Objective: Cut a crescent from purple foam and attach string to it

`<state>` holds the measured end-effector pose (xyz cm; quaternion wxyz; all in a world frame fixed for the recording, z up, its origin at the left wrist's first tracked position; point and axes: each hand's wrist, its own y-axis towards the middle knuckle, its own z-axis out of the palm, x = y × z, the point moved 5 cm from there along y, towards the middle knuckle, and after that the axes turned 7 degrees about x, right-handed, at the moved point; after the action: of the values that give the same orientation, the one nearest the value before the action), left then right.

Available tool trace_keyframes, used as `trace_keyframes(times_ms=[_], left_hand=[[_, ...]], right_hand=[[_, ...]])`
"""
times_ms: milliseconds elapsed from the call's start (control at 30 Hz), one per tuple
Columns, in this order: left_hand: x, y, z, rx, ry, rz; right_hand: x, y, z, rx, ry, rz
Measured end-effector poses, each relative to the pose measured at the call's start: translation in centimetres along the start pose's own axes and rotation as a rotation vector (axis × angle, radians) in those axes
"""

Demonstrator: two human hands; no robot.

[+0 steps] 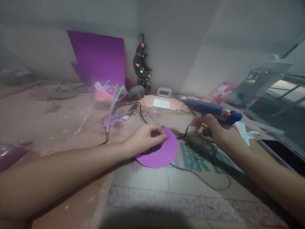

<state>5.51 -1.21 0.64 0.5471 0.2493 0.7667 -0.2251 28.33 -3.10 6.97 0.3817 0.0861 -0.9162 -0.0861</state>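
Near the middle, a flat purple piece of card or foam with a rounded edge (pixel 164 156) lies under my left hand (pixel 145 138). That hand is closed, its thumb and fingertips pinching the piece at its upper edge, where grey yarn (pixel 152 116) meets it. Part of the piece is hidden by the hand. Over to the right, my right hand (pixel 212 125) grips a blue hot glue gun (pixel 206 107), raised above the table with its nozzle pointing left. A loose yarn strand (pixel 202 178) curves across the cardboard below.
Behind stand a ball of grey yarn (pixel 136 92), a decorated dark crescent (pixel 140 62), a purple sheet (pixel 102 57) and a small white device (pixel 164 92). Clear sticks (pixel 111 108) lie left. Yellow-handled scissors (pixel 205 135) and a phone (pixel 283 154) are right. A black cord (pixel 141 114) crosses behind.
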Motion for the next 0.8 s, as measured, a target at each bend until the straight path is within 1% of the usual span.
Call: trace_keyframes(times_ms=[67, 133, 200, 267, 300, 400, 500, 600, 667, 800], left_hand=[[0.1, 0.0, 0.1, 0.005, -0.011, -0.014], [0.2, -0.1, 0.2, 0.015, -0.018, -0.028], [0.1, -0.1, 0.3, 0.029, -0.011, -0.019], [0.1, -0.1, 0.5, 0.050, 0.003, 0.003], [0.1, -0.1, 0.6, 0.060, 0.009, 0.017], [0.2, 0.0, 0.7, 0.077, 0.017, 0.046], [0.2, 0.2, 0.8, 0.075, 0.023, 0.053], [0.2, 0.3, 0.8, 0.075, 0.034, 0.068], [0.1, 0.3, 0.8, 0.080, 0.040, 0.083], [0.1, 0.3, 0.8, 0.086, 0.051, 0.100]], right_hand=[[0.8, 1.8, -0.6, -0.060, 0.039, 0.051], [1.4, 4.4, -0.7, -0.073, 0.029, 0.098], [1.9, 7.6, -0.2, -0.040, -0.036, 0.091], [1.4, 10.9, 0.9, 0.032, -0.117, 0.105], [1.0, 12.4, 1.4, 0.046, -0.119, 0.108], [-1.0, 15.9, 2.8, 0.035, -0.124, 0.117], [-3.3, 17.4, 4.3, 0.108, -0.145, 0.151], [-4.8, 17.8, 4.9, 0.192, -0.169, 0.162], [-5.1, 17.8, 4.8, 0.218, -0.198, 0.146], [-4.8, 17.9, 4.2, 0.231, -0.295, 0.101]])
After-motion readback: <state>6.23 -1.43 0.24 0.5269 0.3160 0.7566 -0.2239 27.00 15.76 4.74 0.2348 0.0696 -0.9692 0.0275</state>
